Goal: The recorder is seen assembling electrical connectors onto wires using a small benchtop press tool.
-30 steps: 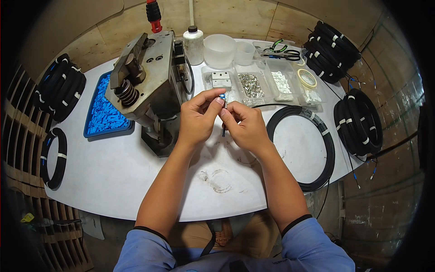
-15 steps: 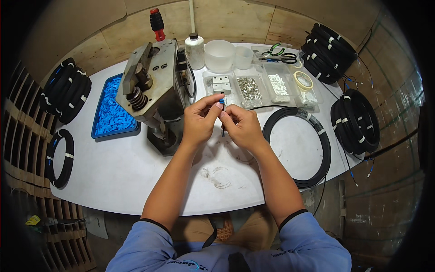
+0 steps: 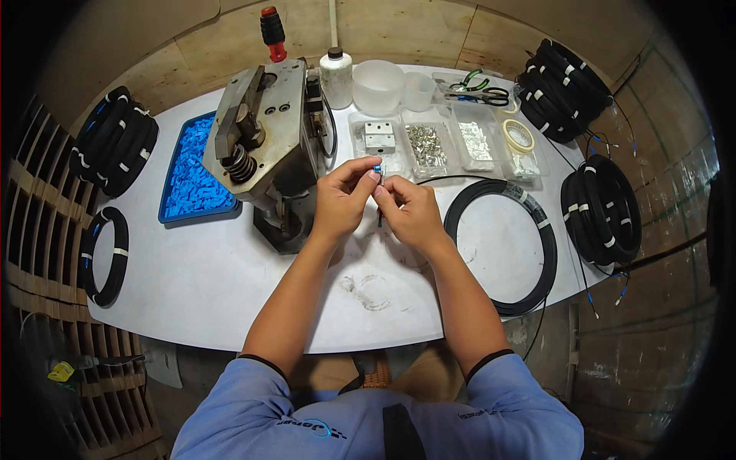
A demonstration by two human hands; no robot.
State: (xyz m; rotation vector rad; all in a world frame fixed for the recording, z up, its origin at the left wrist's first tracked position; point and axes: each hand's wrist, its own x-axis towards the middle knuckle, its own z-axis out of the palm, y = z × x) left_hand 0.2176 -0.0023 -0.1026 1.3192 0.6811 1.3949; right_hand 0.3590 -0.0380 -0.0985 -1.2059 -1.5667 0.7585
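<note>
Above the middle of the table my two hands meet, fingertips almost touching. My left hand [image 3: 340,203] pinches a small blue plastic connector housing [image 3: 377,169] between thumb and forefinger. My right hand [image 3: 414,213] is closed on the end of a thin black cable [image 3: 380,221], a short piece of which shows below the fingers. Whether the cable end sits inside the housing is hidden by my fingertips. A black cable coil [image 3: 551,259] with white tape bands lies flat beside my right forearm, and a strand from it passes behind my right hand.
A metal hand press [image 3: 268,165] stands left of my hands, beside a dark tray [image 3: 201,218] of blue housings. Ahead are a metal block [image 3: 379,139], bins of small metal parts [image 3: 428,146], a bottle [image 3: 336,86] and tape [image 3: 519,136]. Cable coils [image 3: 115,142] stand at both sides.
The whole view has shifted slightly, so the table items sit a little differently in the picture. Both hands keep the same hold on the housing and cable.
</note>
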